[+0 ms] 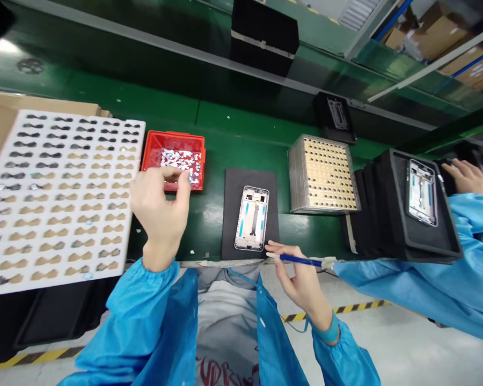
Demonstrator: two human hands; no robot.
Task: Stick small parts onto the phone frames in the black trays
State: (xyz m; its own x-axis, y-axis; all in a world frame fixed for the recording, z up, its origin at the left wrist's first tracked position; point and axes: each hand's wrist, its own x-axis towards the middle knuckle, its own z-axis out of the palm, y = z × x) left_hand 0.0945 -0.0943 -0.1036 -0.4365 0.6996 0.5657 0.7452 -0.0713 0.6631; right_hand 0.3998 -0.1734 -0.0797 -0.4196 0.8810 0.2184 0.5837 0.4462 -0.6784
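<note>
A glossy green workbench (209,128) runs across the whole view, with a grey metal rail along its far side and cardboard boxes (438,37) stacked on racking beyond. Below the bench edge lies a pale concrete floor with a yellow-and-black striped line (346,310).

On the left sits a broad white moulded tray (60,198), its rows of shallow oval pockets showing tan, a few holding small metallic parts. At the right a stack of black foam trays (390,225) carries a phone frame on top, and a co-worker's hand (469,177) in a blue sleeve rests just behind it. Near centre-right stands a thick stack of clear perforated sheets (322,174), tan-faced with dark round holes. A flat dark grey foam mat (231,214) lies at the bench edge, and on it rests the silvery phone frame (252,218), rectangular with rounded corners and light blue strips inside. A small red plastic bin (173,158) of shiny scraps sits left of the mat.

The left hand (161,209) hovers before the bin, thumb and forefinger pinched narrowly; whether anything is between them I cannot tell. The right hand (300,281) is closed on a slim blue tool (301,261), its tip just beside the frame's lower right corner.
</note>
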